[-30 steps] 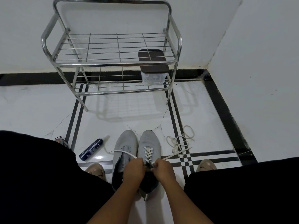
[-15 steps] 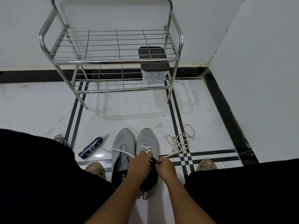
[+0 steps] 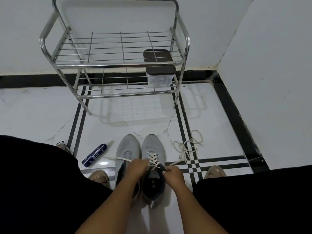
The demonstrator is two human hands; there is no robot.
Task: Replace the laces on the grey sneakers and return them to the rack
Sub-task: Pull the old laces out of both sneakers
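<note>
Sneakers, grey, pair side by side on the white tiled floor, toes toward the rack, between the person's knees. Right sneaker carries a white lace crossed through about four rows; left sneaker shows bare eyelets, one loose lace end lying across it.

Left hand is closed over the lace at the right shoe's throat; exactly which strand it pinches cannot be told. Right hand pinches the other strand between thumb and fingers at the collar's edge, its free end trailing off toward the right. Both grips sit just behind the last crossed row, touching the shoe.

Judgement: mesh shoes look light and soft, collar will fold under pressure; better steadied at heel or sole. Lace is limp and thin, best held close to the tip for threading.

Old lace, tangled, lies on the floor just right of the pair. Spray bottle lies to their left. Rack near the wall, well apart, a lidded box at the right end of its lower shelf.
</note>
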